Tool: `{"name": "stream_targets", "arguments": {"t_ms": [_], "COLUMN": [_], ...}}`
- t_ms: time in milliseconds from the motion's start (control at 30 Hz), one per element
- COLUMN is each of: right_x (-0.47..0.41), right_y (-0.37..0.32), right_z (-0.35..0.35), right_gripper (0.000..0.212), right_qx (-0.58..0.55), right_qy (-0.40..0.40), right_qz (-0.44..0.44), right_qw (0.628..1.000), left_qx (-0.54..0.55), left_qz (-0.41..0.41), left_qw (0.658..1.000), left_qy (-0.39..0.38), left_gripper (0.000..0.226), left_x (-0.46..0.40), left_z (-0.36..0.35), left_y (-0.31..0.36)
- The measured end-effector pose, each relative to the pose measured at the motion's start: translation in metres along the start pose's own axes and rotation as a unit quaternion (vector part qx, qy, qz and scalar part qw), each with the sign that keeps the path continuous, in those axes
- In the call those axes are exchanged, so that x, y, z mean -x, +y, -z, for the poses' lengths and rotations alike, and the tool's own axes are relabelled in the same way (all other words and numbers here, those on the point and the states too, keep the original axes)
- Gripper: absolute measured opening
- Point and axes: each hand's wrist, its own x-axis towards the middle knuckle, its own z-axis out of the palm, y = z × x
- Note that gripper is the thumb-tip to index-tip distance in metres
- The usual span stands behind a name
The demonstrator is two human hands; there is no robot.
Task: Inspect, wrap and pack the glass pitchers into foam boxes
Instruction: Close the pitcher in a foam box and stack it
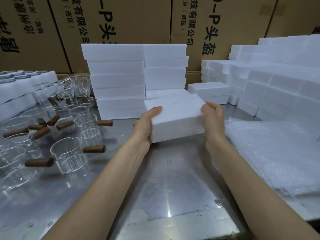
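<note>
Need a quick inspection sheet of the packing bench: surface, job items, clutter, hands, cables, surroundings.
Surface: steel table, scuffed, reflective.
Job's things: closed foam box held above the table; glass pitchers with brown handles at left; bubble wrap sheets at right.
Clutter: foam box stacks behind and at right.
Hands: left hand grips the box's left end; right hand holds its right end.
Cables: nothing seen.
Surroundings: printed cardboard cartons behind.

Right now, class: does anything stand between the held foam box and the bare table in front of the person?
Nothing visible does. Both the left hand and right hand hold the foam box above bare steel table; glass pitchers sit left, bubble wrap right.
</note>
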Motion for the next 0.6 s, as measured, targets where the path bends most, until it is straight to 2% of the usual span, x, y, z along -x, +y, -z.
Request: {"name": "stream_targets", "arguments": {"t_ms": [67,133,233,300,367,467,533,567,600], "right_x": [0.003,0.009,0.025,0.032,0.029,0.014,0.001,-0.008,-0.019], "right_y": [-0.009,-0.017,-0.017,-0.015,-0.018,-0.034,-0.046,-0.052,-0.058], "right_z": [0.003,0.008,0.010,0.007,0.004,0.003,0.006,0.008,0.012], "right_gripper": [0.052,0.069,0.070,0.072,0.068,0.045,0.033,0.033,0.036], "right_qx": [-0.042,-0.103,-0.167,-0.176,-0.187,-0.211,-0.214,-0.215,-0.216], "right_qy": [0.009,-0.017,-0.135,-0.172,-0.161,-0.101,-0.070,-0.058,-0.047], "right_qz": [-0.055,-0.129,-0.212,-0.232,-0.226,-0.223,-0.215,-0.214,-0.216], "right_qw": [0.998,0.986,0.953,0.941,0.942,0.946,0.950,0.951,0.951], "left_qx": [0.035,0.066,0.064,0.052,0.043,0.051,0.036,0.017,-0.014], "left_qz": [-0.018,-0.033,-0.053,-0.062,-0.055,-0.048,-0.041,-0.041,-0.047], "left_qw": [0.999,0.997,0.997,0.997,0.997,0.996,0.994,0.993,0.993], "left_qy": [0.005,0.008,0.007,-0.004,-0.017,-0.055,-0.099,-0.109,-0.106], "left_gripper": [0.064,0.066,0.082,0.095,0.100,0.098,0.107,0.104,0.091], "left_x": [0.001,0.001,0.002,0.001,-0.001,-0.003,-0.007,-0.010,-0.014], "left_z": [-0.004,-0.009,-0.018,-0.027,-0.038,-0.054,-0.062,-0.063,-0.063], "left_y": [0.002,0.004,0.002,-0.001,-0.003,-0.002,0.000,0.001,0.000]}}
